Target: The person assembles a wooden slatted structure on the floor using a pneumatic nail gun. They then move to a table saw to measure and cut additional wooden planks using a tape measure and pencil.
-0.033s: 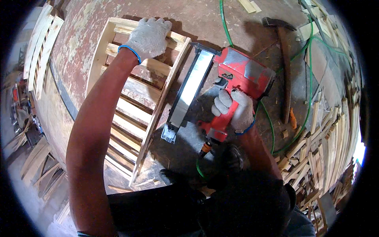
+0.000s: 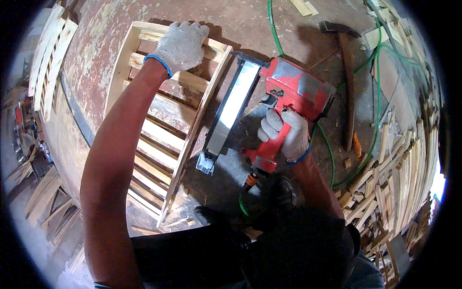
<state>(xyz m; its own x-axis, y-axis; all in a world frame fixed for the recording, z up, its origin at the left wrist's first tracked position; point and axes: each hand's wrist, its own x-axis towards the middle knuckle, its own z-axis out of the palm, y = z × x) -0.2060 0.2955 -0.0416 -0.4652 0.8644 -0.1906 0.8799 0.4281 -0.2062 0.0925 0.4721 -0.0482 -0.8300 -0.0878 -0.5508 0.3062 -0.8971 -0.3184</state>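
Observation:
My left hand [image 2: 179, 48], in a pale knit glove with a blue cuff, lies over the far end of a slatted wooden frame [image 2: 202, 123]. Its fingers bend over the end boards, and their tips are partly hidden. In my right hand [image 2: 294, 135], also gloved, is a red pneumatic nail gun [image 2: 301, 91] with scuffed grey patches, gripped by the handle. The gun's long silver magazine [image 2: 233, 103] slants beside the frame's right rail. An orange-and-black hose fitting [image 2: 250, 180] sits at the handle's base.
To the right of the gun lies a hammer [image 2: 347, 86] with a wooden handle. A green air hose [image 2: 378, 101] curves across the right side. Piles of wood strips [image 2: 404, 178] stand at the right, and another slatted piece [image 2: 50, 67] is at the far left.

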